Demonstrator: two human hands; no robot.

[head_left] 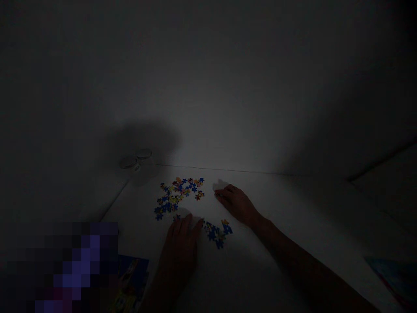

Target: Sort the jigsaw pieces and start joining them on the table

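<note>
Loose jigsaw puzzle pieces point(169, 198), blue, yellow and orange, lie spread on the white table point(260, 265). A smaller group of mostly blue puzzle pieces point(213, 232) lies nearer to me, some of them seemingly joined. My left hand point(182, 237) rests palm down between the two groups, fingers apart, its thumb beside the left edge of the smaller group. To the right of the larger group, my right hand point(236, 203) has thumb and fingertips pinched together. A small puzzle piece seems to be between them, though darkness hides its detail.
Two clear round containers point(143, 154) stand at the table's back left corner, by the wall point(221, 108). A colourful printed sheet or box point(132, 278) lies at the near left. Another bluish printed item point(394, 276) is at the right edge. The scene is very dim.
</note>
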